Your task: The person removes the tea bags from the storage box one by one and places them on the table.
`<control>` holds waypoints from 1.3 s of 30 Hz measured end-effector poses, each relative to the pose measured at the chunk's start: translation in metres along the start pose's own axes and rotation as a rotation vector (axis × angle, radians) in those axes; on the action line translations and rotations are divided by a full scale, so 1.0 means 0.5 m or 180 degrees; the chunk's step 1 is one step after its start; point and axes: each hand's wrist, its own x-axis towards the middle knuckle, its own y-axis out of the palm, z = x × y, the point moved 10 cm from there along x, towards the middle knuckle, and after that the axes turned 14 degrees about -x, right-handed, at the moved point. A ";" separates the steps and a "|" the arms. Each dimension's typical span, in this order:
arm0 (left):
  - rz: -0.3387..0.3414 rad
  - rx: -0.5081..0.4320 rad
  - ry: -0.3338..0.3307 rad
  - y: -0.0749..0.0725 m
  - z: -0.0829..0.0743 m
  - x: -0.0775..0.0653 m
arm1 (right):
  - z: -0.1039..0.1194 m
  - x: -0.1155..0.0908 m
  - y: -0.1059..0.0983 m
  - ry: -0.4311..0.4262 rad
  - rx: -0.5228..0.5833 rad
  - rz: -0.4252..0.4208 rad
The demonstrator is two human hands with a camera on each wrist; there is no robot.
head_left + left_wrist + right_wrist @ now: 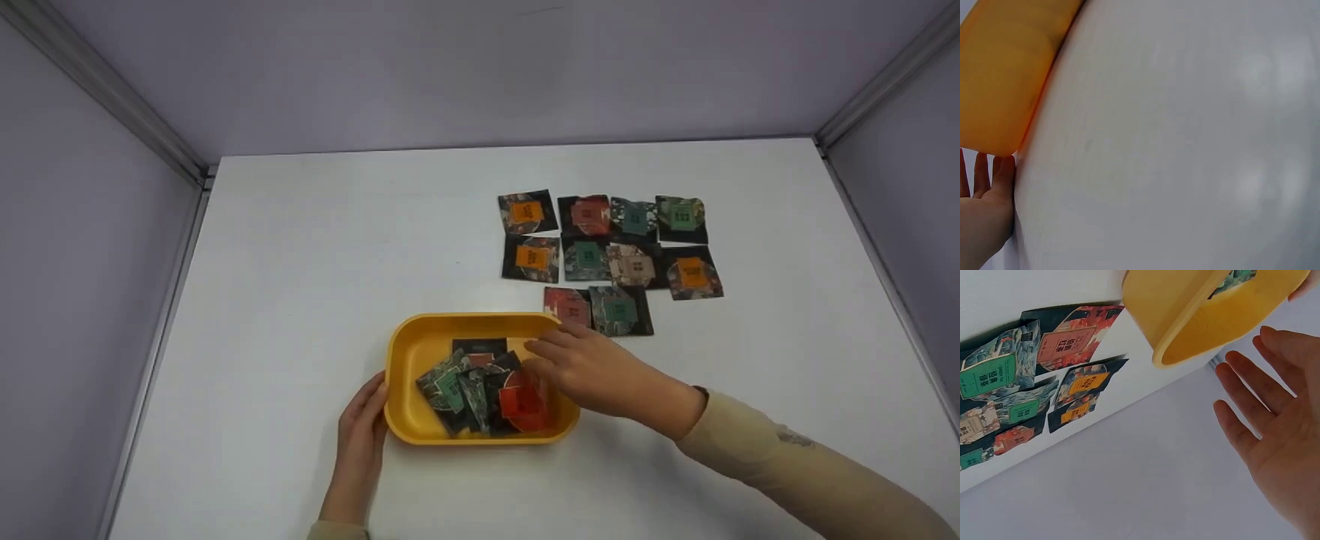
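A yellow plastic tray (405,420) holds several loosely piled tea bag sachets (450,390). My left hand (362,420) rests against the tray's left end, its fingers fairly straight where they touch the wall in the left wrist view. Over the tray's right side reaches my right hand (589,367), just above a red-labelled sachet (525,405). In the right wrist view that hand's fingers (1247,388) are spread and relaxed, holding nothing. Beyond the tray lie rows of more sachets, among them a green-labelled one (619,311) and a red-labelled one (568,306) partly covered by the hand.
The white table (285,285) runs back to a pale wall (480,75), with side panels left and right. Two further rows of sachets, with an orange-labelled one (694,274) at the right, lie behind the nearest pair. Some overlap.
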 end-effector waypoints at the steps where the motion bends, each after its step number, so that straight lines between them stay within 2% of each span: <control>1: 0.0003 0.0012 -0.0004 0.000 0.000 0.000 | 0.007 0.004 0.004 -0.0052 0.0006 0.0051; 6: 0.0044 0.0053 -0.0027 0.004 0.000 0.000 | 0.043 0.019 0.025 -0.0312 -0.0134 0.0242; 11: 0.0072 0.0072 -0.0009 0.006 0.001 0.000 | 0.082 0.030 0.049 -0.0665 -0.0433 0.0414; 14: 0.0052 0.0062 -0.0008 0.005 0.003 0.001 | 0.096 0.034 0.065 -0.0779 -0.0609 0.0521; 18: 0.0022 0.0067 -0.0014 0.004 0.004 0.002 | 0.098 0.038 0.088 -0.0759 -0.0706 0.0722; 24: 0.0037 0.0060 -0.0035 0.004 0.004 0.002 | 0.093 0.040 0.118 -0.0650 -0.0600 0.1110; 31: 0.0090 -0.0010 0.0008 0.005 0.000 -0.002 | 0.089 0.047 0.129 -0.0518 -0.0444 0.1197; 36: 0.0115 -0.0018 0.0015 0.004 0.000 -0.004 | 0.089 0.051 0.137 -0.0512 -0.0430 0.1318; 39: 0.0127 0.0001 0.0008 0.004 0.001 -0.005 | 0.088 0.052 0.136 -0.0546 -0.0453 0.1299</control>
